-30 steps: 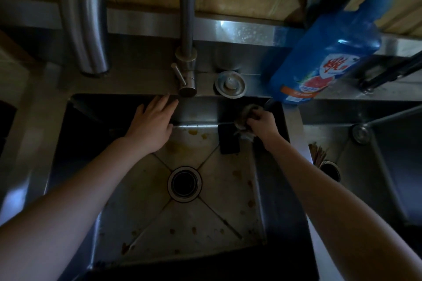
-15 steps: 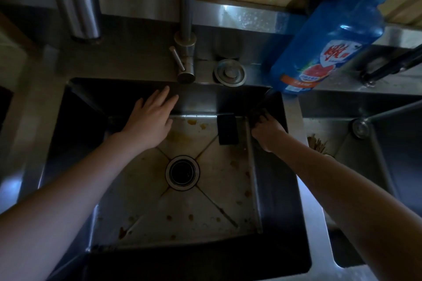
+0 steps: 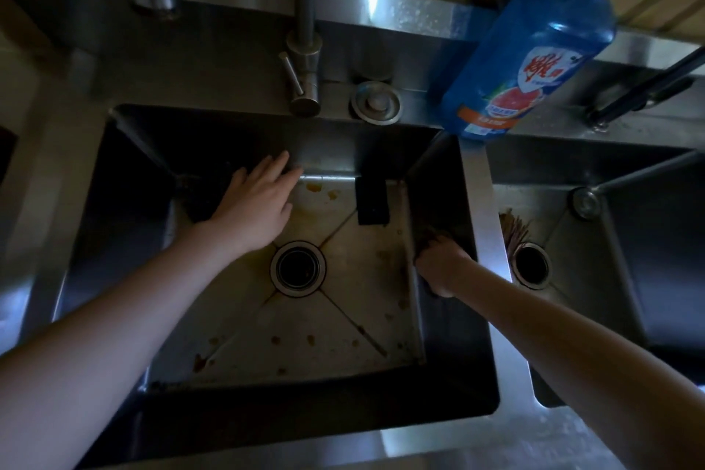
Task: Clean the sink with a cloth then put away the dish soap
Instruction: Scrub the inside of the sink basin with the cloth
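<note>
Stainless steel sink, its floor flecked with orange-brown stains around the central drain, seen from above in dim light as a person works with both arms reaching into the basin. Their left hand lies flat, fingers straight, against the back wall. Their right hand clutches a dark cloth, pressing it to the basin's right wall. A blue dish soap bottle stands on the back ledge, above the divider between this basin and a second basin to the right. A dark rectangular block rests on the sink floor at the back wall, below the faucet.
</note>
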`<state>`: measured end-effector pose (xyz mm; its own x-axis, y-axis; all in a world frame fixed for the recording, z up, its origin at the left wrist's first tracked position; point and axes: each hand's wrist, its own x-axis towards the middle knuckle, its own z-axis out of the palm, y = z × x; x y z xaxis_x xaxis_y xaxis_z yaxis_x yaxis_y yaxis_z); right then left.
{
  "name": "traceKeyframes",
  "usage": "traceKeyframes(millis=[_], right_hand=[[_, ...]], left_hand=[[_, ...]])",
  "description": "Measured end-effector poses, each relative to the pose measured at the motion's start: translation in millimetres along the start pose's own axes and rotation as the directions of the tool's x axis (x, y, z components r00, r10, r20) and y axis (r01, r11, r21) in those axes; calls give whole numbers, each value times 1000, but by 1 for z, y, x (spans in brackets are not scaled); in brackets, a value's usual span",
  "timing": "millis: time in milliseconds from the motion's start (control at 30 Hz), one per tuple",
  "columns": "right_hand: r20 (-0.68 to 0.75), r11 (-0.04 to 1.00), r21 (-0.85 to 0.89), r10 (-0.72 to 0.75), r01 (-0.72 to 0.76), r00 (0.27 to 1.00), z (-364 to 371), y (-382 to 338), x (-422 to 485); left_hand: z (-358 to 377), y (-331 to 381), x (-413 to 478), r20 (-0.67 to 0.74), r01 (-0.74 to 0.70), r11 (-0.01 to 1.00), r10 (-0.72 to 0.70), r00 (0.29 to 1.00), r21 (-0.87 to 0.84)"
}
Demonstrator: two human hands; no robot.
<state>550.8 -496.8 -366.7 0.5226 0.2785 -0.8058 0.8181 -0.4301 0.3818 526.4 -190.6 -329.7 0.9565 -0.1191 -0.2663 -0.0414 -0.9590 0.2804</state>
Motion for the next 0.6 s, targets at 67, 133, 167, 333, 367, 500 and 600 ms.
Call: traceKeyframes(millis=[67, 133, 167, 333, 367, 500, 600], right_hand=[[14, 999, 36, -26, 25, 1000, 6, -10, -11], [44, 997, 45, -58, 56, 997, 11, -18, -21], [62, 996, 52, -73, 69, 995, 12, -21, -25], [71, 990, 68, -125, 120, 990, 21, -27, -41], [66, 990, 67, -127, 122, 990, 21, -27, -43], [5, 993, 83, -80, 80, 997, 19, -17, -36], [-108, 996, 89, 3, 6, 994, 7, 3, -24]], left_hand=[[2, 4, -6, 2, -1, 1000, 1, 1000, 2], [4, 8, -13, 9, -3, 1000, 3, 1000, -6], [6, 10, -16, 14, -5, 1000, 6, 1000, -13], [18, 27, -33, 64, -14, 999, 17, 998, -39], [21, 32, -37, 76, -15, 999, 19, 997, -52], [33, 49, -45, 107, -30, 995, 40, 993, -92], [40, 57, -47, 132, -30, 996, 42, 990, -88]])
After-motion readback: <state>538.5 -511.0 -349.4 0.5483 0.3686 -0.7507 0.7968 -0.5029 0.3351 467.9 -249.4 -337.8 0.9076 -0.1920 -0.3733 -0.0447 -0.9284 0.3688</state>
